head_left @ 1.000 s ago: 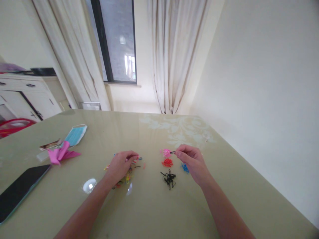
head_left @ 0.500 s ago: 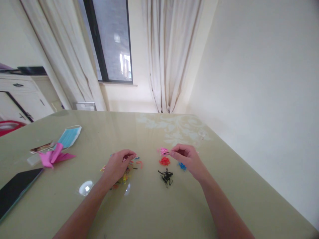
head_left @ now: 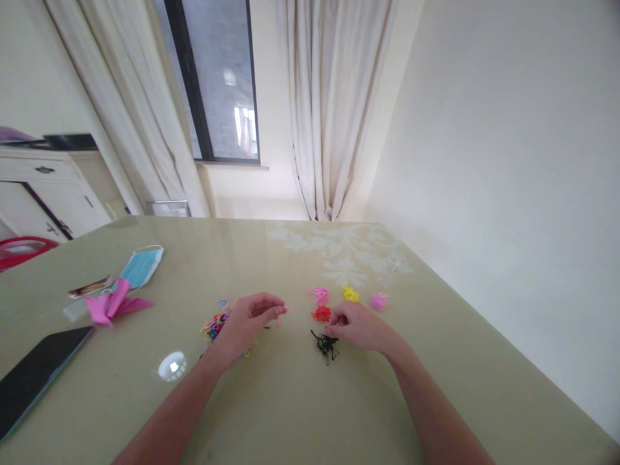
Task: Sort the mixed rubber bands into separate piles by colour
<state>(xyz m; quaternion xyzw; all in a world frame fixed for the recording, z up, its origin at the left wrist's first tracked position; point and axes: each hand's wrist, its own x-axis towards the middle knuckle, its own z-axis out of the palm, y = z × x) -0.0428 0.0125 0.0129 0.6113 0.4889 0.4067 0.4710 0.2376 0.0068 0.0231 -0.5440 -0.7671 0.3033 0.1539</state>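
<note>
Between its thumb and fingertips my left hand (head_left: 252, 326) pinches a pink-red rubber band (head_left: 285, 310), held to the right of a mixed heap of coloured rubber bands (head_left: 216, 325). That heap is partly covered by the hand and wrist. My right hand (head_left: 363, 327) is closed, its fingertips at the upper edge of a black rubber band pile (head_left: 325, 347); what they grip is hidden. Just behind those fingertips lies a red pile (head_left: 321, 314). Farther back are a pink pile (head_left: 320, 296), a yellow pile (head_left: 349, 294) and a lilac-pink pile (head_left: 378, 301).
On the left of the glossy table (head_left: 310, 413) lie a dark phone-like slab (head_left: 41, 371), a pink folded paper shape (head_left: 113, 305), a blue face mask (head_left: 141, 268) and a narrow packet (head_left: 90, 287). A bright round reflection (head_left: 172, 366) shows nearby. A wall (head_left: 508, 194) borders the right side.
My right hand has moved from beside the pink pile, where it held a dark rubber band, toward me to the black pile. My left hand has moved right from the heap with a pink-red band.
</note>
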